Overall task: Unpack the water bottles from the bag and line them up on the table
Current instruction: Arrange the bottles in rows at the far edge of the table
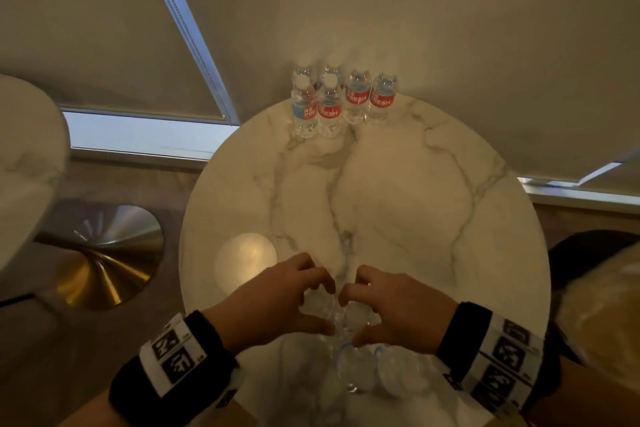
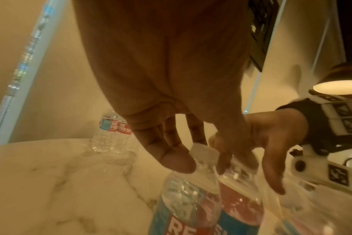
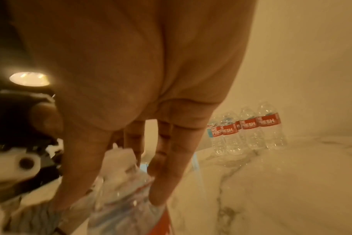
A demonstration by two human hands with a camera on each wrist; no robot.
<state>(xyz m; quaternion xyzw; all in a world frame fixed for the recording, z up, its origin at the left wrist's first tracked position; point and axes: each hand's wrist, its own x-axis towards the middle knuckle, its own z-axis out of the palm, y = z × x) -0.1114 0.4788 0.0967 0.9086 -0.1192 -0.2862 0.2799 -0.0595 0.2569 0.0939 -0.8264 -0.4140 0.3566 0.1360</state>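
Near the front edge of the round marble table point(image 1: 415, 204), a clear plastic bag point(image 1: 391, 374) holds upright water bottles with red and blue labels. My left hand point(image 1: 322, 307) pinches the neck of one bottle point(image 2: 187, 198) just under its white cap point(image 2: 204, 152). Beside it, my right hand point(image 1: 353, 319) has its thumb and fingers curled round the top of a second bottle point(image 3: 127, 206). Several unpacked bottles point(image 1: 343, 104) stand upright, close together, at the table's far edge.
Bare marble lies between my hands and the far bottles. A second round table point(image 1: 27, 156) with a gold pedestal base point(image 1: 104, 260) stands on the left. A dark seat point(image 1: 588, 260) sits on the right. Window blinds point(image 1: 104, 28) hang behind.
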